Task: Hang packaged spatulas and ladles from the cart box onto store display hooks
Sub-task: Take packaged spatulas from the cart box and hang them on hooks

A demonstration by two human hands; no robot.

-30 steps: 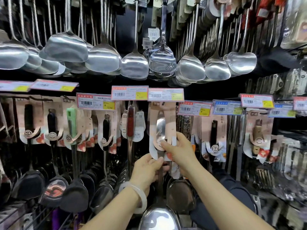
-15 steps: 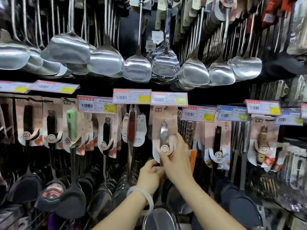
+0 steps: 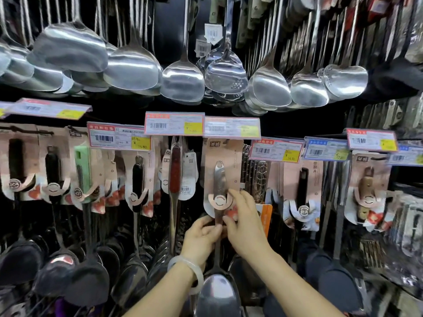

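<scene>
Packaged ladle [image 3: 219,191], steel, pink backing card, under price tag [image 3: 231,127]: your left hand [image 3: 201,239] pinches its handle, your right hand [image 3: 245,227] grips the card's lower edge.

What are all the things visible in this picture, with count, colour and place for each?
steel spatulas: many, silver, top row, hanging on hooks
slotted spatulas: at least two, silver, top row, centre and right
price tags: about ten, white with pink or blue and yellow, across the middle
carded utensils: many, pink cards with black, green, red or wood handles, middle row
held utensil: one, steel on a pink card, centre, under a price tag
dark spatula heads: several, black, bottom left
bangle: one, pale white, left wrist
left hand: pinches the held utensil's stem below the card
right hand: fingers on the card's lower right edge
</scene>
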